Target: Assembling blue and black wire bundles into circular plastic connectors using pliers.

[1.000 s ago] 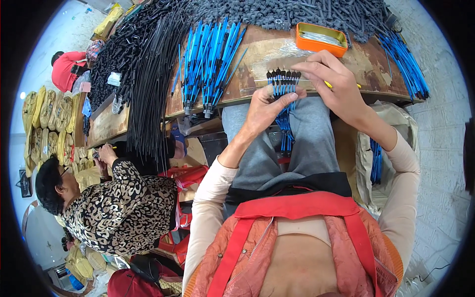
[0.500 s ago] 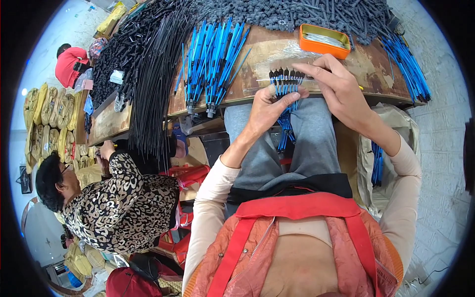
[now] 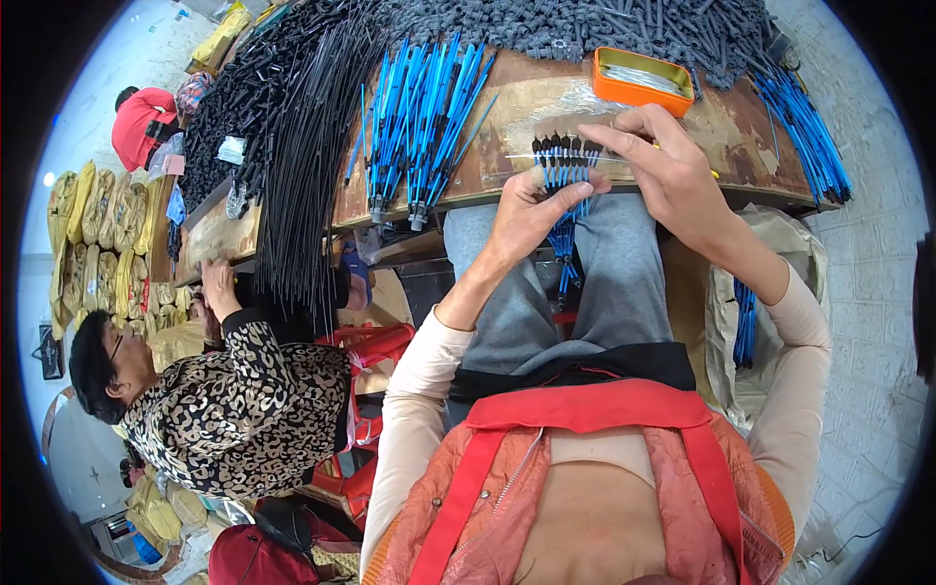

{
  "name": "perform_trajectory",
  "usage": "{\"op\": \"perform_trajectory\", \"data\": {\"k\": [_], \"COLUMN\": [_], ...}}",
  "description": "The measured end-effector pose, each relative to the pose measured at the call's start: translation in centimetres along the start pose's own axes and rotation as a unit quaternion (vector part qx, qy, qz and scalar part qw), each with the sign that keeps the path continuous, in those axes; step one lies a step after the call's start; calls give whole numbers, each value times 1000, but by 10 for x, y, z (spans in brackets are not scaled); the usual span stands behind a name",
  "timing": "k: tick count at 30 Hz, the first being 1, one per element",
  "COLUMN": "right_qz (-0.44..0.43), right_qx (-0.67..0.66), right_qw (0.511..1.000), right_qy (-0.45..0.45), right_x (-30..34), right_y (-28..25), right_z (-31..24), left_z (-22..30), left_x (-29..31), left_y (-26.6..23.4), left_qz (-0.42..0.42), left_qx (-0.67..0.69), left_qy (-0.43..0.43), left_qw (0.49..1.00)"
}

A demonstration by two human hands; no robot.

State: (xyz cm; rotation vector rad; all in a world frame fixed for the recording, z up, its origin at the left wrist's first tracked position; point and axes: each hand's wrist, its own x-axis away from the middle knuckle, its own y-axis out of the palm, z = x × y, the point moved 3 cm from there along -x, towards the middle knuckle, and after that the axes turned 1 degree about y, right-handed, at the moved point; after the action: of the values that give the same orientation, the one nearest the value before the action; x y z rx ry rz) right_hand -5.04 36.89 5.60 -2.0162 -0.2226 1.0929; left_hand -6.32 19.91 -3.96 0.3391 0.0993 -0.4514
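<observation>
My left hand (image 3: 534,210) is closed around a row of thin blue rods with black tips (image 3: 565,161), which point up and away from me. Their lower ends (image 3: 565,263) hang over my lap. A thin pale strand crosses the row just below the tips and sticks out on the left. My right hand (image 3: 665,161) is beside the row on the right, its index finger reaching to the tips and its other fingers curled. A small bit of yellow shows by that hand. What lies between its fingers is too small to make out.
On the wooden table (image 3: 517,107) lie blue rods (image 3: 419,127), long black rods (image 3: 312,175), grey parts (image 3: 556,24) and an orange tin (image 3: 639,97) of thin silvery strands. More blue rods (image 3: 804,132) lie far right. A co-worker (image 3: 224,400) in a patterned top sits at left.
My hands keep nearly the same place at the rod tips. The co-worker at the left has shifted, raising a hand toward the table edge.
</observation>
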Motion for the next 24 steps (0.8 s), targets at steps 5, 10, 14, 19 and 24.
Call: {"op": "perform_trajectory", "data": {"k": [5, 10, 14, 19, 24], "right_qz": [11, 8, -5, 5, -19], "right_qx": [-12, -22, -1, -18, 12], "right_qw": [999, 1000, 1000, 1000, 1000], "right_qy": [27, 16, -4, 10, -16], "right_x": [2, 2, 0, 0, -6], "right_y": [3, 2, -2, -1, -9], "right_z": [-8, -9, -7, -9, -8], "left_z": [1, 3, 3, 4, 6], "left_x": [2, 2, 3, 3, 2], "left_y": [3, 5, 4, 6, 2], "left_qz": [8, 2, -1, -14, -39], "left_qx": [-12, -18, 4, -9, -10], "left_qy": [21, 12, 0, -1, -18], "left_qw": [1000, 1000, 1000, 1000, 999]}}
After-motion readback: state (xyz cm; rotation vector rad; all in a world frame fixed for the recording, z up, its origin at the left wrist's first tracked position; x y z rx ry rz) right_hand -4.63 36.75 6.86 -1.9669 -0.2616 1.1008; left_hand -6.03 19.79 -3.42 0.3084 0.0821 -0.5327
